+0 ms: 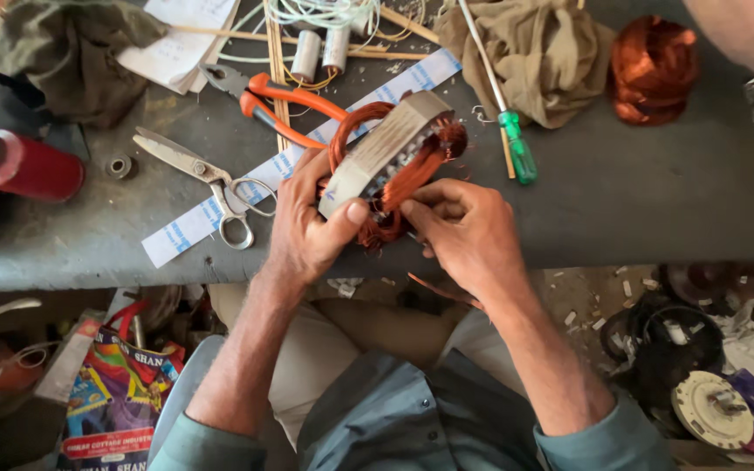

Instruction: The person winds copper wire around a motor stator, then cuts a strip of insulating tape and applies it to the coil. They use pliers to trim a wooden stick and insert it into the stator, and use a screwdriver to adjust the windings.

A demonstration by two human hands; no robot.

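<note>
While the person leans over the grey workbench, both hands are clenched around a motor stator, a grey laminated ring wound with copper wire, held tilted just above the bench's near edge. The left hand wraps the lower left side of the ring, its thumb pressed flat on the grey outer face and its fingers curled behind, out of sight. The right hand is closed too, its fingertips pinched on the copper windings that bulge from the ring's inner side; a loose strand of the wire trails down below the wrist.

Just left of the hands lie steel scissors across a long white paper strip with blue marks. Orange-handled pliers rest behind the stator, near its far rim. A green-handled screwdriver lies to the right, well apart from the fingers, beside a crumpled khaki cloth and a loose coil of copper wire. A red spool sits at the bench's left end.
</note>
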